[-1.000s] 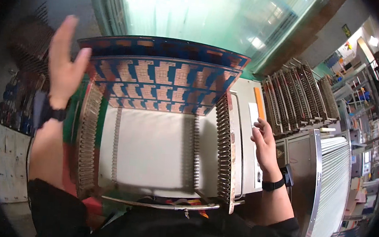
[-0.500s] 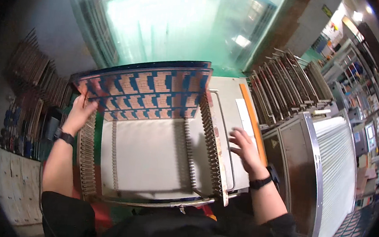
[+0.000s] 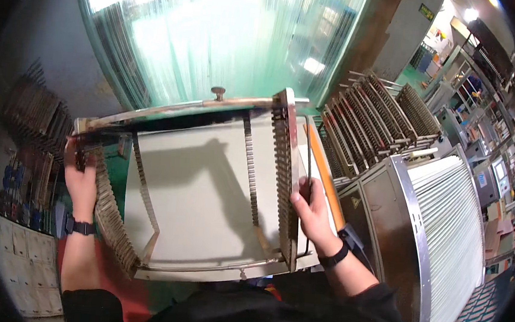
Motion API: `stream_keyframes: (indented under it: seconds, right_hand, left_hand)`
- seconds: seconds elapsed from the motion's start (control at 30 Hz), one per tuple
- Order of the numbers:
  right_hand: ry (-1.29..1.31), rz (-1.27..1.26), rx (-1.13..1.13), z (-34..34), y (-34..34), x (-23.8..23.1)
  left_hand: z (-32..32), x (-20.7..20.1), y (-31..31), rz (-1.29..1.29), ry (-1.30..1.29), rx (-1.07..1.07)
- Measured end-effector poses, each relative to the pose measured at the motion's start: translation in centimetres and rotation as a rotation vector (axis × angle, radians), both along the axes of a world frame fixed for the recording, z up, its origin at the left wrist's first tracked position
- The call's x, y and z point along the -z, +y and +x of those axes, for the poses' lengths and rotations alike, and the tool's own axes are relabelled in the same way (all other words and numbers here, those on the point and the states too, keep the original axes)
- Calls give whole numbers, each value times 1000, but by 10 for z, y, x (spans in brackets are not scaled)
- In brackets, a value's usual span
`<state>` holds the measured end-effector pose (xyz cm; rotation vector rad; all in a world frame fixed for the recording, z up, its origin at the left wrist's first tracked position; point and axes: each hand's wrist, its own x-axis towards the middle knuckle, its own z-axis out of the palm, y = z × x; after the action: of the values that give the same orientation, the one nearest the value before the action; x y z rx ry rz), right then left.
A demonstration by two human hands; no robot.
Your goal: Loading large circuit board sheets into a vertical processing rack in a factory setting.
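Note:
A metal slotted rack [image 3: 279, 156] with toothed side rails stands in front of me, tilted, over a pale board [image 3: 192, 186]. At the rack's far left corner my left hand [image 3: 80, 180] grips its left side; some of the fingers are hidden behind the frame. My right hand [image 3: 313, 217] is closed round the thin bar handle on the rack's right side, its thumb against the rail. Across the rack's far end runs a dark, blurred strip [image 3: 194, 120], which may be panels seen edge-on. A round knob [image 3: 217, 91] sticks up from the far crossbar.
More slotted racks [image 3: 375, 122] stand at the back right. A metal cabinet with a ribbed pale top [image 3: 447, 206] is close on my right. Racks with panels [image 3: 32, 173] line the left wall, above pale drawers [image 3: 22, 269]. Translucent strip curtains [image 3: 219, 37] hang ahead.
The rack has tilted, its far end raised, and the patterned copper-and-blue panels no longer show their faces. My right hand has closed on the handle; my left hand has moved to the rack's side.

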<state>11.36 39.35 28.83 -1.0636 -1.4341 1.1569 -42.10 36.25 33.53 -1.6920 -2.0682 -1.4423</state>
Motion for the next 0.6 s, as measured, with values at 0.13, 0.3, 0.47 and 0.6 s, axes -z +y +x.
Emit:
stream_keyframes:
  seconds: [0.13, 0.3, 0.47, 0.6]
  right_hand:
    - [-38, 69, -31, 12, -16, -7]
    - [-108, 412, 51, 27, 18, -78]
    - [-51, 773, 42, 14, 75, -166]
    - [-361, 1159, -227, -36, 99, -219]
  left_hand:
    - [34, -10, -33, 170, -96, 45]
    - [-25, 60, -90, 9, -107, -8]
    - [-71, 125, -147, -392, 55, -94]
    - [-75, 131, -139, -326, 18, -71]
